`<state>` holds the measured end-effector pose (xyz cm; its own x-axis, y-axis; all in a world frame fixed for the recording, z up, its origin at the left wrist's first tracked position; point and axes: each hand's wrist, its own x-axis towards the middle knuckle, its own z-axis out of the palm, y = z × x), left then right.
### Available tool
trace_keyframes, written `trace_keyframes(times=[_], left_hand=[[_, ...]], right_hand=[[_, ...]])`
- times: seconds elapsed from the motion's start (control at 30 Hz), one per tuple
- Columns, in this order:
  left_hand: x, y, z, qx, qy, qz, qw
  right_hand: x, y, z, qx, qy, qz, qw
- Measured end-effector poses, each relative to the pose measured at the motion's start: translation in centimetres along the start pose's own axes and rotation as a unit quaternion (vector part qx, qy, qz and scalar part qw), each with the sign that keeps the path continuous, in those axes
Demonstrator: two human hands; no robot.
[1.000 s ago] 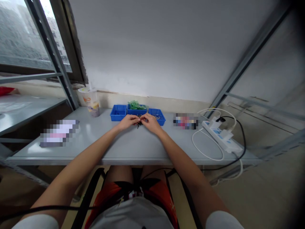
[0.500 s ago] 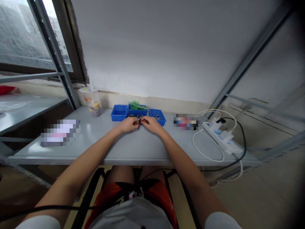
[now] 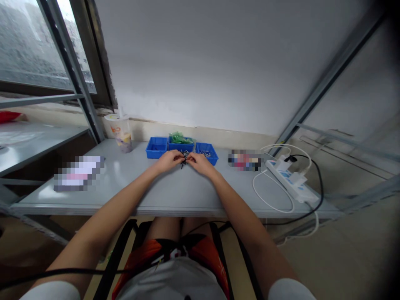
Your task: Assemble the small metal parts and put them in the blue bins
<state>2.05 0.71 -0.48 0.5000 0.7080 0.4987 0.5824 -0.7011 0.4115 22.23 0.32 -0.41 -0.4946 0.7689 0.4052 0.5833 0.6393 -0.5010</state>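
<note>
A person sits at a grey table (image 3: pixel 175 196), seen from a camera on their head, with both bare forearms stretched forward. The left hand (image 3: pixel 168 160) and the right hand (image 3: pixel 200 163) meet at the middle of the table, fingertips almost touching. Between them is a small dark part (image 3: pixel 184 160), pinched by curled fingers of both hands; it is too small to say what it is. Both hands rest low over the table, just in front of a row of three small blue bins.

The left blue bin (image 3: pixel 156 147) shows nothing clearly inside. The middle blue bin (image 3: pixel 180 145) holds a heap of green pieces (image 3: pixel 178 138). The right blue bin (image 3: pixel 206 153) holds small metal-looking bits, too fine to identify. The bins sit side by side, touching, near the wall.

To the left of the bins stands a plastic drink cup (image 3: pixel 120 132) with a lid, close to a window frame (image 3: pixel 84 79). Well to the right lies a white power strip (image 3: pixel 292 179) with a black plug in it, a white cable (image 3: pixel 271 196) looping beside it and a black cable (image 3: pixel 315 200) trailing off the table's edge. The person's orange shorts (image 3: pixel 146 254) show below the table.
</note>
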Motion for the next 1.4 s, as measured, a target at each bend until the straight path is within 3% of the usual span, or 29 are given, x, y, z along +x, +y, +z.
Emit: trace_keyframes(times=[0.63, 1.07, 1.23, 1.4], left_hand=[[0.1, -0.1, -0.2, 0.024, 0.028, 0.004, 0.999], [0.0, 0.1, -0.2, 0.034, 0.014, 0.045, 0.998], [0.0, -0.3, -0.2, 0.056, 0.028, 0.016, 0.998], [0.2, -0.6, -0.1, 0.054, -0.002, 0.006, 0.999]], right_hand=[[0.0, -0.2, -0.1, -0.009, 0.021, -0.019, 1.000], [0.0, -0.8, 0.4, -0.036, -0.020, -0.021, 0.999], [0.2, -0.4, -0.1, -0.027, 0.022, -0.009, 0.999], [0.2, -0.6, -0.3, -0.019, 0.065, -0.023, 0.997]])
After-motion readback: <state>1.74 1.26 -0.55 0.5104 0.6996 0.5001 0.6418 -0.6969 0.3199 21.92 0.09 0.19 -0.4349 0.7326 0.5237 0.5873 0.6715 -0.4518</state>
